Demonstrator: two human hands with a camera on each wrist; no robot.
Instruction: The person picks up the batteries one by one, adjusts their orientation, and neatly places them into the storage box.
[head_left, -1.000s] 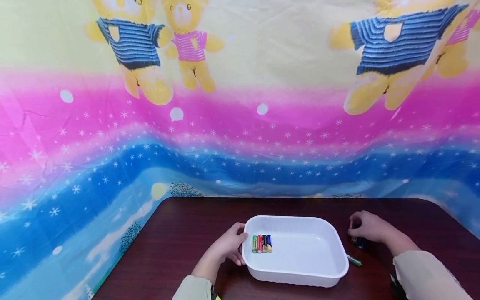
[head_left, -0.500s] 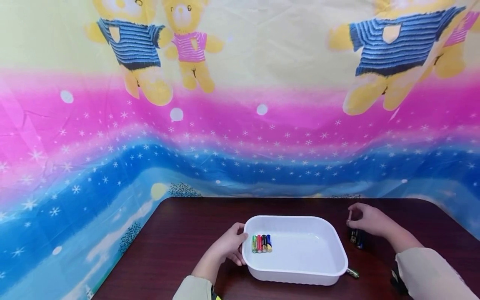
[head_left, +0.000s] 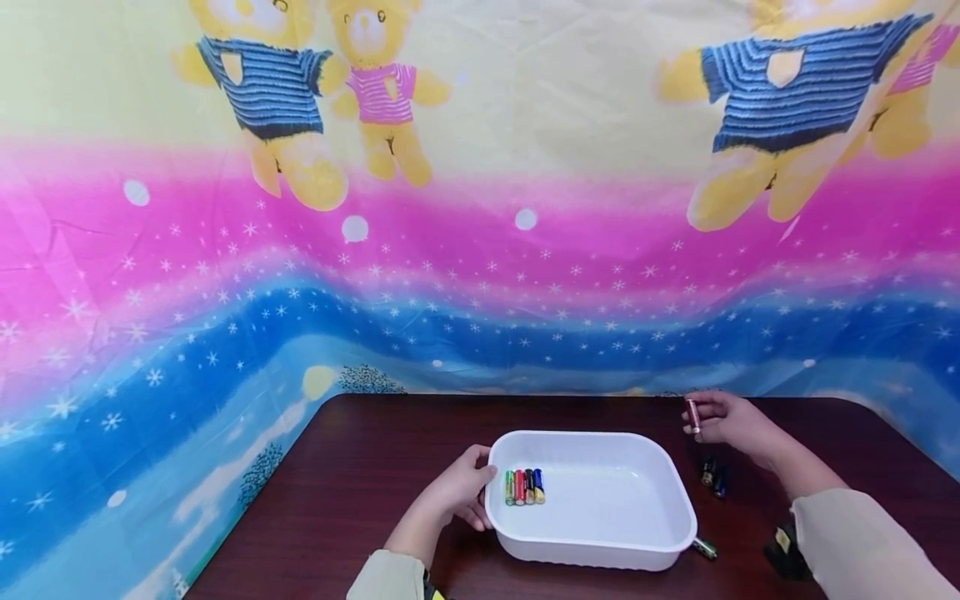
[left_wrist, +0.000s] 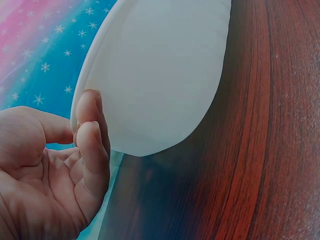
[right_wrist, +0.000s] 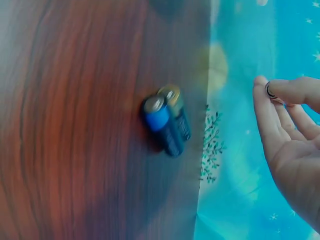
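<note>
My left hand (head_left: 457,487) grips the left rim of a white plastic tub (head_left: 600,517), thumb inside and fingers outside; the left wrist view shows this pinch on the rim up close. Standing in a row inside the tub, at its left, are several batteries: green, red (head_left: 519,488), black and blue. Between the thumb and fingertips of my right hand (head_left: 731,425) is another red battery (head_left: 693,416), raised off the table. Only its end shows in the right wrist view. Below that hand, a black-and-gold battery (right_wrist: 182,120) and a blue battery (right_wrist: 162,127) sit side by side.
A green battery (head_left: 705,547) lies by the tub's near right corner. Everything rests on a dark red-brown wooden table (head_left: 360,475). Behind it hangs a cloth (head_left: 480,250) printed with bears and snowflakes.
My right hand has lifted the red battery up and slightly left, away from the black and blue ones. The loose green battery has shifted nearer. My left hand stays on the rim.
</note>
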